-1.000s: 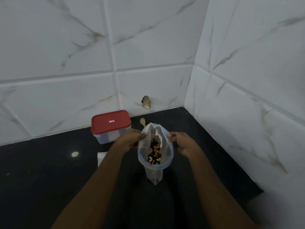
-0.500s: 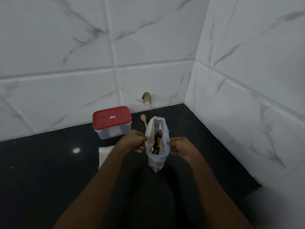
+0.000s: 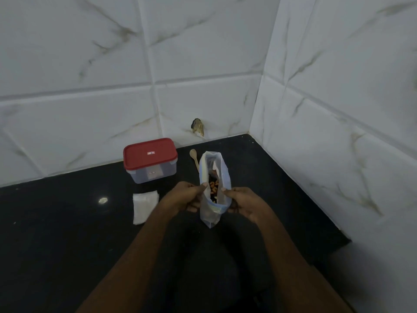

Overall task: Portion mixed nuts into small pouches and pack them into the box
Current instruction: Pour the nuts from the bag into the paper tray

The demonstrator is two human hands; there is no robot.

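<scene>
Box [image 3: 150,161] behind-left of bag [image 3: 212,213]; spoon [image 3: 194,157] behind it; pouches [image 3: 144,205], perhaps, before box.

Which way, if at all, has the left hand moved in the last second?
Yes: the left hand has moved right, away from the red-lidded box, pressing the mouth of the bag narrower.

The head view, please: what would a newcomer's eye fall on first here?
The clear bag of mixed nuts at the centre draws the eye, its mouth pinched between the left hand and right hand. Behind it to the left sits the red-lidded box near the tiled wall, a wooden spoon lying between them.
</scene>
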